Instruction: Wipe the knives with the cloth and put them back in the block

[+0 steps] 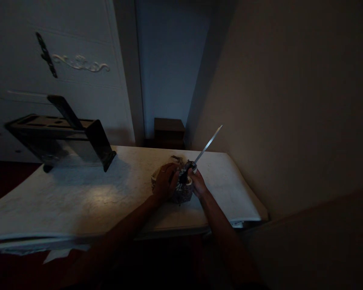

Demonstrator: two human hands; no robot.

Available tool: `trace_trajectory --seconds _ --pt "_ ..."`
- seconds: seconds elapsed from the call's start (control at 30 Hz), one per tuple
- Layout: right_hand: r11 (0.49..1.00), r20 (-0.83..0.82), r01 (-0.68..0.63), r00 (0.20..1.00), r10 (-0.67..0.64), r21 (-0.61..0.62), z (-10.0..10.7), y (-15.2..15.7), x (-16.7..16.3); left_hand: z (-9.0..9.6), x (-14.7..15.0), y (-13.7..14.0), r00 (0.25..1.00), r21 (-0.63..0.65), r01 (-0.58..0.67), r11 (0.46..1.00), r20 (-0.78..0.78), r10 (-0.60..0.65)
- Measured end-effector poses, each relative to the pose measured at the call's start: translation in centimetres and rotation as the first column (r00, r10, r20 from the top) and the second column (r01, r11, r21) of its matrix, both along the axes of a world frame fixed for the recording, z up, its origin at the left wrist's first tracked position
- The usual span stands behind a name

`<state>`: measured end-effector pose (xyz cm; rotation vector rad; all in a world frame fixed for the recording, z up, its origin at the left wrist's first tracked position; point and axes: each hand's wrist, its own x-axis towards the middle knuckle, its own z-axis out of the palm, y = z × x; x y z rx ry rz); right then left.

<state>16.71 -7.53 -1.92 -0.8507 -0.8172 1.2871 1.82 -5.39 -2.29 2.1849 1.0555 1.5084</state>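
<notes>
A small round woven basket (181, 197) with a pale rim and dark, shaggy material about it sits on the white tabletop. My left hand (166, 181) is curled over the basket's left side. From the dark part over the basket, a thin silvery metal rod with a dark handle (210, 142) slants up to the right. My right hand (199, 182) is closed at the basket's right edge, its thumb against the dark handle at the rod's base. Dim light hides the fingertips and much of what lies inside the basket.
On the left of the marble-like table (133, 161) stands a dark slotted block (57, 129) with a black handle (65, 110) slanting out. Behind are a white panelled door (78, 88) and a brown box-like piece (169, 129). A wall (275, 100) closes the right side.
</notes>
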Motion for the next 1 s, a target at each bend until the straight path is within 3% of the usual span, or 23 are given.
trace_trajectory --seconds 0.07,0.17,0.3,0.4,0.5,0.67,0.83,1.0 --pt "0.999 -0.005 -0.043 0.999 0.043 0.012 -0.1 -0.1 0.0 0.3 -0.1 0.2 0.998 -0.133 0.049 0.99 0.042 -0.044" --pt "0.999 -0.005 -0.046 0.999 0.046 0.008 0.0 -0.2 -0.1 1.0 -0.3 0.6 0.995 -0.333 0.037 0.942 0.104 -0.002" --pt "1.0 -0.008 0.014 1.0 -0.014 -0.019 0.3 -0.1 -0.2 1.5 -0.6 0.7 0.988 -0.417 0.025 0.908 0.149 0.041" --pt "0.999 -0.023 0.031 0.999 -0.031 -0.035 0.3 -0.1 -0.1 1.2 -0.7 0.5 0.998 -0.344 0.051 0.937 0.056 -0.034" --pt "0.998 -0.004 0.047 0.999 -0.047 -0.035 0.3 -0.1 0.0 0.6 -0.6 0.2 0.987 -0.173 0.103 0.98 -0.108 -0.123" --pt "0.998 0.047 0.066 0.997 -0.066 -0.001 0.2 -0.2 0.0 0.0 -0.6 -0.2 0.979 0.055 0.114 0.992 -0.176 -0.103" --pt "0.999 0.035 0.048 0.998 -0.049 0.011 -0.1 -0.1 0.0 -0.1 -0.3 0.1 0.962 0.093 0.112 0.989 -0.259 -0.084" --pt "0.999 0.062 0.034 0.998 -0.034 0.0 -0.4 0.0 0.0 -0.7 0.0 0.3 0.95 0.025 0.066 0.997 -0.308 -0.056"
